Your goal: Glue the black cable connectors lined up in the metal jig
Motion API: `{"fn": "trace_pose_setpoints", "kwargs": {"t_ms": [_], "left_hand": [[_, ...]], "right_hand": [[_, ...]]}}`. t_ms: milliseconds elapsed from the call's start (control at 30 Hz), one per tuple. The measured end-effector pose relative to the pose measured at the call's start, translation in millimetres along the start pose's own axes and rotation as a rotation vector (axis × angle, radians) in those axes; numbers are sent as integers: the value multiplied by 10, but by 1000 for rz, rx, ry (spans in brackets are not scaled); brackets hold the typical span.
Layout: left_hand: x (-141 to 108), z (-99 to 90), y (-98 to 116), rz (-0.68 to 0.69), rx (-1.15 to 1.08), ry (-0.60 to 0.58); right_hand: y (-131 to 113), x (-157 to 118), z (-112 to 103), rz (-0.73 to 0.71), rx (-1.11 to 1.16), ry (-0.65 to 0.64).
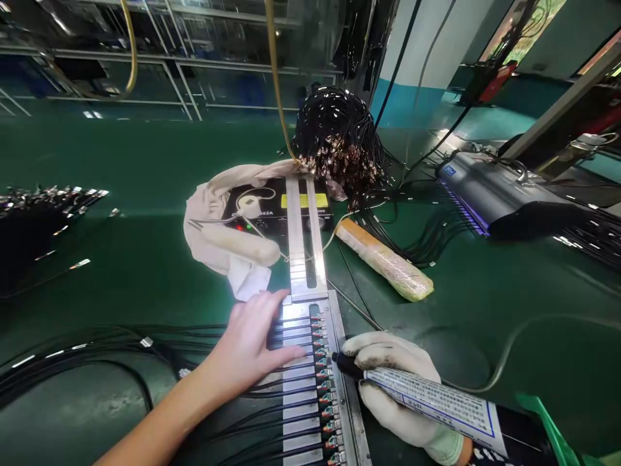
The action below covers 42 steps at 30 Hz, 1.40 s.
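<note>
My left hand [252, 343], bare, lies over the upper cables of a metal fixture [298, 408]. Its thumb stretches across the cables toward their connectors, apart from the other fingers. In a white glove, my right hand [402, 375] is wrapped round a labelled tube [436, 398] with a black nozzle. The nozzle tip points left at the row of cable connectors [326, 382], close to them; whether it touches cannot be told. Black cables [257, 391] lie side by side across the fixture, their exposed wires and metal ends along its right side.
Behind the fixture stands a black control box [266, 210] with a beige cloth [208, 194] around it. A plastic-wrapped roll [385, 259] lies right of it. Cable bundles [339, 136] are at the back and left [33, 226]. A grey lamp unit [499, 194] glows purple at right.
</note>
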<state>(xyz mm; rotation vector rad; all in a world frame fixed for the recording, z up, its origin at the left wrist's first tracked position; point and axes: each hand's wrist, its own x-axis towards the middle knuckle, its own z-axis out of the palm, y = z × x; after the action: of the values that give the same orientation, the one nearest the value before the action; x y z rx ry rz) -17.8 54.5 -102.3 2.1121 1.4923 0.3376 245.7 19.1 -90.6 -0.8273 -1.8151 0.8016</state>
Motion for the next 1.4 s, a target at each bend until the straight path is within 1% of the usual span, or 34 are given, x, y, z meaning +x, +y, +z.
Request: {"fn": "trace_pose_setpoints", "kwargs": {"t_ms": [200, 433, 600, 867, 1033, 1133, 1267, 1400], "left_hand": [[5, 20, -30, 13, 31, 31], [10, -33, 32, -32, 19, -19], [10, -15, 16, -15, 26, 9], [16, -43, 33, -26, 34, -25], [11, -26, 19, -12, 42, -2], [13, -22, 13, -17, 49, -11], [16, -31, 19, -18, 46, -12], [19, -46, 34, -15, 45, -16]], "right_hand": [[4, 13, 5, -3, 12, 22], [-20, 42, -8, -3, 17, 15], [-31, 50, -24, -9, 16, 5], [-40, 31, -36, 1, 9, -8], [-29, 28, -32, 4, 1, -10], [-31, 39, -30, 2, -1, -8], [-109, 33, -57, -3, 1, 12], [-223, -32, -99, 11, -8, 44]]}}
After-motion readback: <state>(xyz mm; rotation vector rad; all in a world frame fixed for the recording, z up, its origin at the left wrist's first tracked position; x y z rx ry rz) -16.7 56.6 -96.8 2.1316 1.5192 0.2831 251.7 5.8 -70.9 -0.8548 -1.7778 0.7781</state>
